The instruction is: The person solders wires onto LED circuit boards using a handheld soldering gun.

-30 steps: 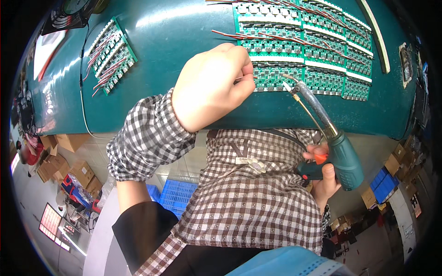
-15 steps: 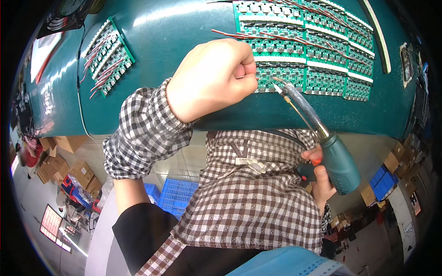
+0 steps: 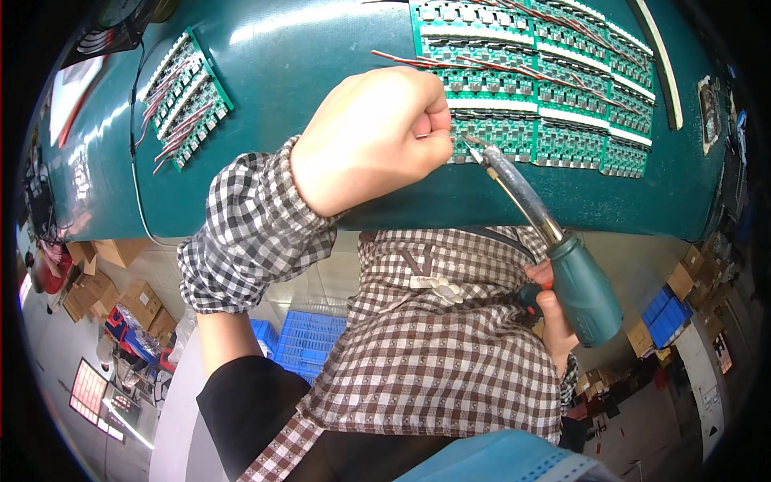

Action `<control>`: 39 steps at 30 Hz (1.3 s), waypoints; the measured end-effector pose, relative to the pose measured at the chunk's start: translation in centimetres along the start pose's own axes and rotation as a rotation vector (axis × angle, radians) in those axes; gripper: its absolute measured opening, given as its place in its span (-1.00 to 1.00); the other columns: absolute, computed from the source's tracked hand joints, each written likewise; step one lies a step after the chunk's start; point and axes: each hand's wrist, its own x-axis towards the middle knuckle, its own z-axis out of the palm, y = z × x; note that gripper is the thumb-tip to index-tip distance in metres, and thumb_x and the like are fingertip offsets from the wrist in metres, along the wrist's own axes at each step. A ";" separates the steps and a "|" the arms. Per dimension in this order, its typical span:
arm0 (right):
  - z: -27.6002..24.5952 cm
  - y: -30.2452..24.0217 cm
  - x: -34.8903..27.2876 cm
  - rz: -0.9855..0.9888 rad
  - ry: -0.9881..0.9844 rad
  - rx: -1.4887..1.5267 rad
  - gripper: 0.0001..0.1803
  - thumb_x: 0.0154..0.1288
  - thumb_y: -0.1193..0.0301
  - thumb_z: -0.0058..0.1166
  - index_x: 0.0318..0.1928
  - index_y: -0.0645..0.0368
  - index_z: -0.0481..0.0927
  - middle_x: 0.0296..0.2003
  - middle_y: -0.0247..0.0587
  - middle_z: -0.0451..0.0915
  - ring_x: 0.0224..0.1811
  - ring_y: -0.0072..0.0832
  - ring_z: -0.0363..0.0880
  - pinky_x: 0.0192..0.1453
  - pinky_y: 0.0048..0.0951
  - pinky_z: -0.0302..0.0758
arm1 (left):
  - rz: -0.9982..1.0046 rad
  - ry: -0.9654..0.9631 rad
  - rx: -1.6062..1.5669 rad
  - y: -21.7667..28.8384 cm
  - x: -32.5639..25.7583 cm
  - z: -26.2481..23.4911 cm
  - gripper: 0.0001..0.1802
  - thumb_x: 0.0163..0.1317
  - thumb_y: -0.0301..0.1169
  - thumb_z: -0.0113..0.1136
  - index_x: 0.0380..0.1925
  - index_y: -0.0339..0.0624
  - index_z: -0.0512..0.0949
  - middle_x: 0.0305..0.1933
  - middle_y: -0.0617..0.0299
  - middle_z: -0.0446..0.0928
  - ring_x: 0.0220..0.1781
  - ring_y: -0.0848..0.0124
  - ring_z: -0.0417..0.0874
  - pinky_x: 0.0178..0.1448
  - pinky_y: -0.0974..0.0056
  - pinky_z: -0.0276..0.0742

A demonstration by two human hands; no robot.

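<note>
My left hand (image 3: 371, 138) is closed in a pinch at the near left corner of a large block of green circuit boards (image 3: 569, 143); whatever its fingertips grip is hidden. My right hand (image 3: 556, 323) is wrapped round the green handle of a soldering gun (image 3: 590, 293), held at the table's near edge. The metal tip of the gun points up and left, at the front row of boards just right of my left fingertips. Red and black wires (image 3: 502, 70) lie across the boards behind my left hand.
A smaller group of boards with wires (image 3: 186, 96) lies on the green table (image 3: 281, 72) at the left. A dark cable (image 3: 136, 173) runs down beside it. A pale strip (image 3: 660, 64) lies right of the large block. Blue crates (image 3: 309, 341) stand below.
The soldering gun has shifted slightly left with my right hand, bringing its tip closer to my left fingertips. My left hand has hardly moved.
</note>
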 end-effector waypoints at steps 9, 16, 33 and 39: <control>-0.1 -0.5 0.3 -0.041 0.011 -0.090 -0.54 -0.07 0.24 0.40 -0.22 0.29 0.60 -0.37 -0.25 0.58 -0.31 -0.47 0.59 -0.22 -0.51 0.50 | 0.020 0.013 0.004 0.1 0.1 0.0 -0.93 -0.09 -0.49 0.14 -0.56 -0.24 0.48 -0.60 0.27 0.40 -0.58 0.52 0.41 -0.46 0.41 0.36; 0.1 0.1 0.0 -0.037 0.031 -0.093 -0.54 -0.07 0.19 0.40 -0.25 0.27 0.61 -0.39 -0.26 0.59 -0.32 -0.47 0.58 -0.21 -0.50 0.48 | 0.012 0.012 -0.007 -0.1 0.0 0.5 -0.94 -0.07 -0.51 0.14 -0.55 -0.24 0.48 -0.59 0.29 0.40 -0.57 0.54 0.41 -0.46 0.42 0.36; 0.2 -0.3 0.2 -0.044 0.031 -0.123 -0.59 -0.10 0.20 0.41 -0.30 0.22 0.63 -0.41 -0.28 0.58 -0.36 -0.46 0.55 -0.25 -0.49 0.46 | 0.010 0.027 -0.003 -0.1 0.0 0.5 -0.93 -0.09 -0.53 0.16 -0.55 -0.27 0.47 -0.59 0.27 0.39 -0.58 0.54 0.39 -0.47 0.43 0.36; 0.1 0.0 0.2 -0.092 0.005 -0.229 -0.61 -0.10 0.19 0.41 -0.35 0.21 0.63 -0.42 -0.28 0.55 -0.40 -0.43 0.52 -0.29 -0.47 0.44 | 0.013 0.028 0.022 -0.1 -0.1 0.4 -0.93 -0.10 -0.52 0.16 -0.56 -0.26 0.47 -0.59 0.27 0.39 -0.58 0.53 0.39 -0.47 0.42 0.36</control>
